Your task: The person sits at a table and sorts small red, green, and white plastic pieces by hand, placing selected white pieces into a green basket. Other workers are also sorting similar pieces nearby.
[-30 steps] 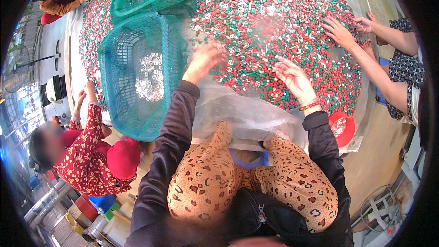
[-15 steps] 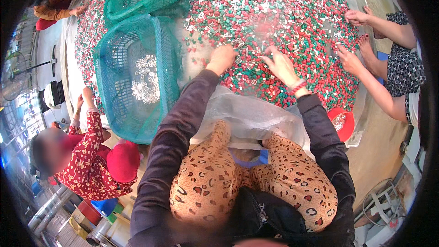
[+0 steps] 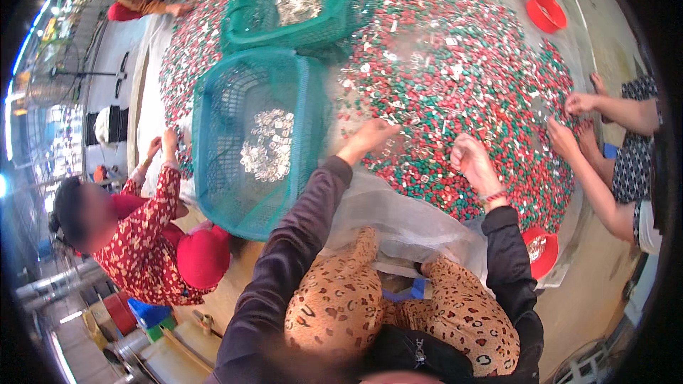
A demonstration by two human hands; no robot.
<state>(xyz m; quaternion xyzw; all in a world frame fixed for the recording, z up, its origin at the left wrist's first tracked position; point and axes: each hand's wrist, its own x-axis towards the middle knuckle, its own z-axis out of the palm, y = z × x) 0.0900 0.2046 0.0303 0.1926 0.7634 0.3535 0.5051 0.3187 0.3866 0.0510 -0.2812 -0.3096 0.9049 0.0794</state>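
Observation:
A wide heap of small red, green and white pieces (image 3: 441,92) is spread over a pale sheet in front of me. Just above its near left part is my left hand (image 3: 370,136), thumb and fingers pinched together; whatever they hold is too small to make out. To the right, over the heap, my right hand (image 3: 475,162) is curled with its fingertips drawn in, and its contents are hidden. Left of my left hand stands a blue-green mesh-lined basket (image 3: 313,121) with a pile of small clear or whitish buckle-like pieces (image 3: 269,146) inside.
A second green net-lined basket (image 3: 245,28) holds pale pieces behind the first. Red scoops lie at far right (image 3: 546,14) and near right (image 3: 544,263). Co-workers' hands reach the heap at right (image 3: 565,139), left (image 3: 167,144) and far left. My knees border the sheet.
The view has swung, so the baskets and heap appear farther right and lower. My right hand's fingers, apart before, are now curled in. My left hand stays pinched over the heap.

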